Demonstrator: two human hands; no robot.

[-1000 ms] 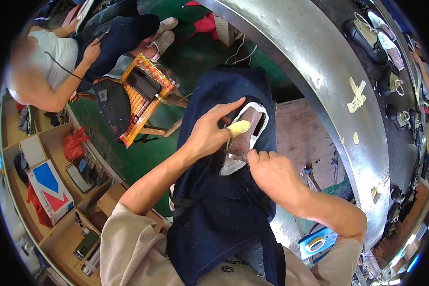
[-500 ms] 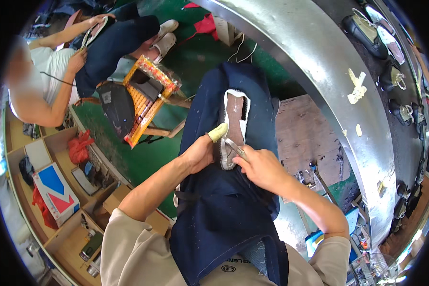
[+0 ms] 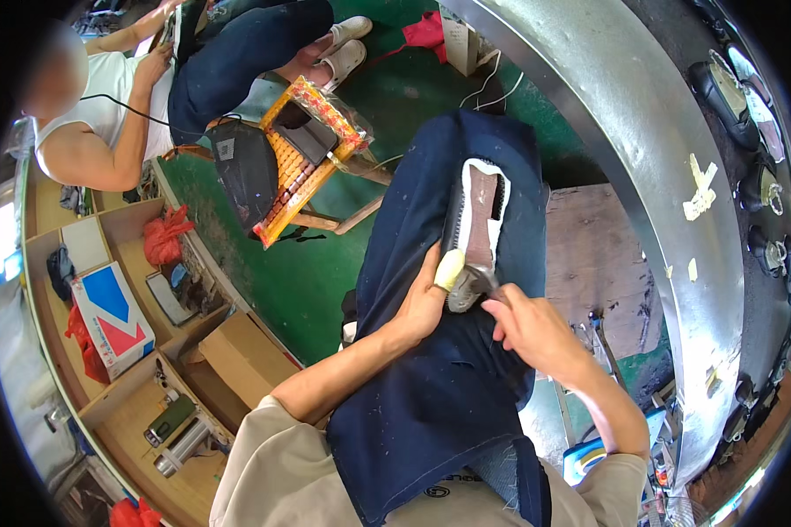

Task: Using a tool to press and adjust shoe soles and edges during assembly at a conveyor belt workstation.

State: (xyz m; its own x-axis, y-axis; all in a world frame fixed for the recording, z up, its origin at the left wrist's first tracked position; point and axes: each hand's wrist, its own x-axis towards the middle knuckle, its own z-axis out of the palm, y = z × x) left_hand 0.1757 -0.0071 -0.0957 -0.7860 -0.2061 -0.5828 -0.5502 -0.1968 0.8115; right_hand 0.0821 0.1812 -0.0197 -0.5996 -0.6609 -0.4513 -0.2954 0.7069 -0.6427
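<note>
An unfinished shoe (image 3: pixel 479 233), its brown insole (image 3: pixel 481 198) turned upward, is laid lengthwise across the navy apron (image 3: pixel 413 386) on the lap, and its near left edge is pinched by the left hand (image 3: pixel 424 303), the thumb sheathed in a yellow cover (image 3: pixel 449 269) and pressed against the rim. By the right hand (image 3: pixel 536 327), fingers curled tightly, the handle of a metal hand tool (image 3: pixel 481 279) is gripped, its head set over the shoe's near end.
</note>
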